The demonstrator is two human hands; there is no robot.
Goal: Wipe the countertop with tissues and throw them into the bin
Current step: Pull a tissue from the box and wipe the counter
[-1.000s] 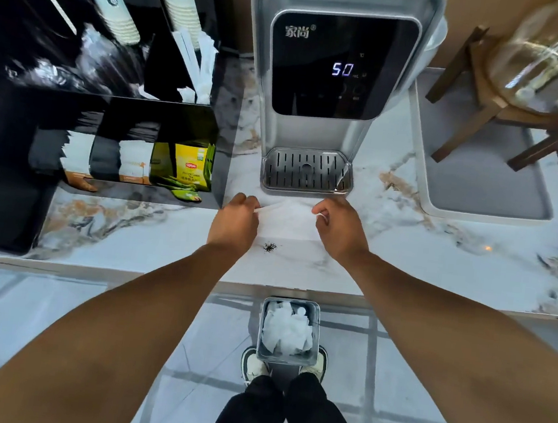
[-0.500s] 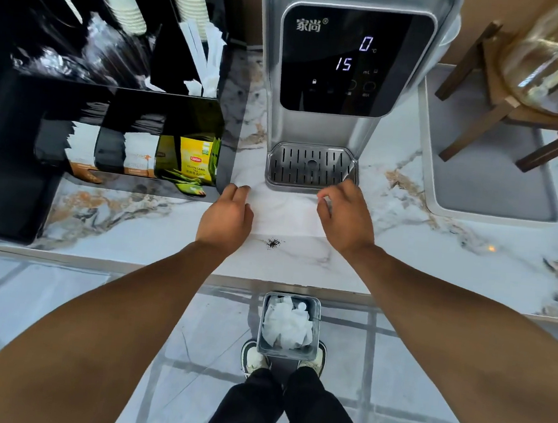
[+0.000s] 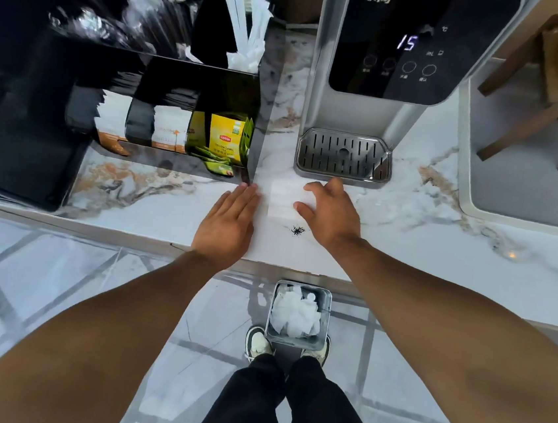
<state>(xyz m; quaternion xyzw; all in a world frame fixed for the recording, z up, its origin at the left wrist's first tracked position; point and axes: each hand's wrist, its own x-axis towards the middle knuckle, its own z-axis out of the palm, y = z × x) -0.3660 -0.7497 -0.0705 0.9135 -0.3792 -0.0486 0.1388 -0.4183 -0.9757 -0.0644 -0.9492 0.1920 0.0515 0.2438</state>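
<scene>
A white tissue (image 3: 283,198) lies flat on the marble countertop (image 3: 405,245), just in front of the water dispenser's drip tray (image 3: 343,158). My right hand (image 3: 330,213) rests on the tissue's right edge, thumb and fingers curled onto it. My left hand (image 3: 230,221) lies flat on the counter just left of the tissue, fingers straight, holding nothing. A small dark clump of crumbs (image 3: 298,230) sits on the counter below the tissue, between my hands. On the floor under the counter edge, a small metal bin (image 3: 321,343) holds several crumpled white tissues.
A grey water dispenser (image 3: 391,51) stands behind the tissue. A black organiser (image 3: 182,73) with tea bags, sachets, straws and paper cups fills the left. A grey tray (image 3: 514,188) with a wooden stand is at the right. My feet flank the bin.
My left hand has let go of the tissue and now lies flat beside it. The tissue looks narrower than before. My right hand stays on its right edge.
</scene>
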